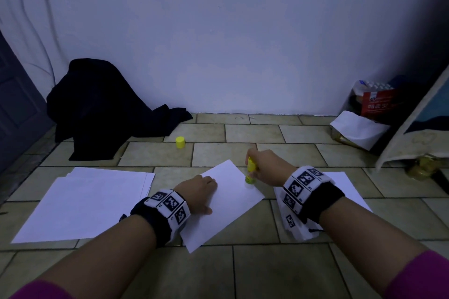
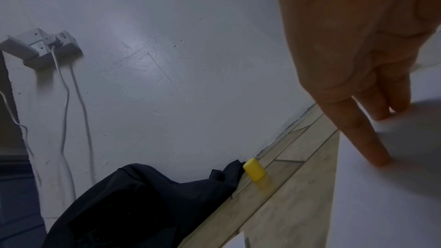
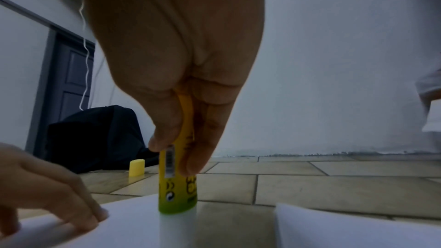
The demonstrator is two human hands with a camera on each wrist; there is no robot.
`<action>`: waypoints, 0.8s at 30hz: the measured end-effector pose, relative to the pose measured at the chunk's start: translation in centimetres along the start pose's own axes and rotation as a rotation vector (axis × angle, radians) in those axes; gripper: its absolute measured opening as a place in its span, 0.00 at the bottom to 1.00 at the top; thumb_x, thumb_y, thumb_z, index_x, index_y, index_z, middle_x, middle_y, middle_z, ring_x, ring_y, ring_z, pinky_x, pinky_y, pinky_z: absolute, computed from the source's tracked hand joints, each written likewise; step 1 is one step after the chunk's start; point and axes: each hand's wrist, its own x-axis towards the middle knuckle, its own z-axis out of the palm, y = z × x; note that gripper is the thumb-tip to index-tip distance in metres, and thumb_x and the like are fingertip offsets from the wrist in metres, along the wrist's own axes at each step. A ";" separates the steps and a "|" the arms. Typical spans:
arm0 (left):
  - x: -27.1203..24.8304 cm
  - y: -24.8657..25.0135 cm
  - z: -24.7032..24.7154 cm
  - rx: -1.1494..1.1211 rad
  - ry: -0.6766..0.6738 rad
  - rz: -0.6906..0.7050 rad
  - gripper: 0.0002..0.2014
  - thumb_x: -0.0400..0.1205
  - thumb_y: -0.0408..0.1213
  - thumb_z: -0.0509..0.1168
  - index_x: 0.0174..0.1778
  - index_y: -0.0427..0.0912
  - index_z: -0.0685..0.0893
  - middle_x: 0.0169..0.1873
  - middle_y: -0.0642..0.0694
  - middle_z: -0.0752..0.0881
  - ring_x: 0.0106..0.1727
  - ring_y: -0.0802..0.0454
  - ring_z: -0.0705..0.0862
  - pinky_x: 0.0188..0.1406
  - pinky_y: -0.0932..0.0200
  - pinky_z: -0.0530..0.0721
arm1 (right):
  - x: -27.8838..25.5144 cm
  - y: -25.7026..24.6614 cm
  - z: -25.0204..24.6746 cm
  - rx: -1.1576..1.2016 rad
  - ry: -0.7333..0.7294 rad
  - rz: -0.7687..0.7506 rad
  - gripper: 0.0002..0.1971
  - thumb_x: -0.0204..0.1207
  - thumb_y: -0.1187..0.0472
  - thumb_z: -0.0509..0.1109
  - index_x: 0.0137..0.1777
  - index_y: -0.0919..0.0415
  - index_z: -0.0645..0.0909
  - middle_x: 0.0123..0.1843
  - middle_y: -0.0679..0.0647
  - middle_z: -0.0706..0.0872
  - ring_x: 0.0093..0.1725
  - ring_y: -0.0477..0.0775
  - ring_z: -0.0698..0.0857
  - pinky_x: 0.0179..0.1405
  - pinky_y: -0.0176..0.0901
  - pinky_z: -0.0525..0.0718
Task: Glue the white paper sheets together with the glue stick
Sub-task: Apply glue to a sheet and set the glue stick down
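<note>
Glue stick (image 1: pixel 251 169): gripped upright by right hand (image 1: pixel 266 166), tip on right edge of sheet (image 1: pixel 226 209); left side pinned by flat-fingered left hand (image 1: pixel 196 192).

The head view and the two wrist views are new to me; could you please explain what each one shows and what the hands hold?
No machine here: a person works with two bare hands and wears cameras. The wide picture comes from the head, looking down at a tiled floor. The other two come from the wrists, looking along the fingers. The left hand presses flat on a white paper sheet, steadying it. The right hand grips a yellow-green plastic glue stick, tip down on that sheet. A small round yellow cap stands apart on the floor, near a dark crumpled cloth. A stack of white paper lies to the left.
</note>
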 end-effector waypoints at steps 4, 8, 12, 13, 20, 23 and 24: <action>0.1 -0.2 -0.2 0.044 -0.011 0.026 0.33 0.86 0.37 0.59 0.85 0.51 0.52 0.81 0.46 0.60 0.78 0.44 0.63 0.72 0.48 0.70 | -1.3 0.9 -0.4 -0.047 -0.059 0.023 0.15 0.80 0.65 0.65 0.65 0.65 0.71 0.60 0.66 0.80 0.55 0.62 0.80 0.43 0.42 0.73; 0.2 0.2 -0.5 0.188 -0.017 0.019 0.29 0.86 0.40 0.58 0.83 0.53 0.56 0.79 0.43 0.62 0.76 0.42 0.66 0.73 0.45 0.62 | -1.9 1.6 -1.0 0.047 -0.008 0.047 0.15 0.78 0.64 0.69 0.63 0.66 0.74 0.59 0.65 0.82 0.54 0.60 0.81 0.44 0.42 0.76; 0.3 0.7 -0.6 0.211 0.027 0.010 0.34 0.79 0.55 0.67 0.79 0.47 0.65 0.76 0.40 0.64 0.75 0.41 0.67 0.73 0.44 0.61 | -1.3 2.6 -1.4 0.316 0.224 0.093 0.13 0.74 0.63 0.74 0.54 0.66 0.76 0.51 0.65 0.85 0.49 0.64 0.85 0.49 0.55 0.85; 0.3 0.8 -0.5 0.207 0.039 0.019 0.36 0.78 0.57 0.67 0.79 0.44 0.65 0.78 0.39 0.60 0.77 0.41 0.64 0.74 0.44 0.61 | -1.2 2.6 -1.3 0.361 0.254 0.108 0.13 0.73 0.63 0.74 0.53 0.66 0.76 0.50 0.65 0.85 0.48 0.65 0.86 0.50 0.57 0.86; -0.1 0.6 0.3 0.009 0.041 0.016 0.28 0.84 0.47 0.62 0.78 0.44 0.64 0.79 0.45 0.62 0.77 0.45 0.64 0.70 0.47 0.73 | 0.1 1.4 -0.3 0.453 0.341 0.143 0.13 0.73 0.63 0.74 0.54 0.65 0.77 0.52 0.65 0.84 0.47 0.64 0.86 0.49 0.57 0.86; -0.1 0.2 0.0 0.019 0.024 -0.022 0.27 0.83 0.45 0.64 0.78 0.45 0.65 0.78 0.45 0.62 0.75 0.44 0.68 0.66 0.47 0.76 | 0.9 0.5 0.0 0.434 0.347 0.153 0.14 0.74 0.62 0.74 0.57 0.63 0.77 0.55 0.62 0.83 0.48 0.57 0.81 0.45 0.46 0.81; -0.2 0.1 -0.1 0.011 0.023 -0.033 0.27 0.83 0.45 0.64 0.77 0.45 0.66 0.76 0.45 0.64 0.74 0.44 0.69 0.66 0.47 0.77 | 1.2 0.1 0.1 0.420 0.339 0.151 0.15 0.74 0.62 0.73 0.58 0.63 0.77 0.56 0.62 0.82 0.49 0.56 0.80 0.44 0.44 0.78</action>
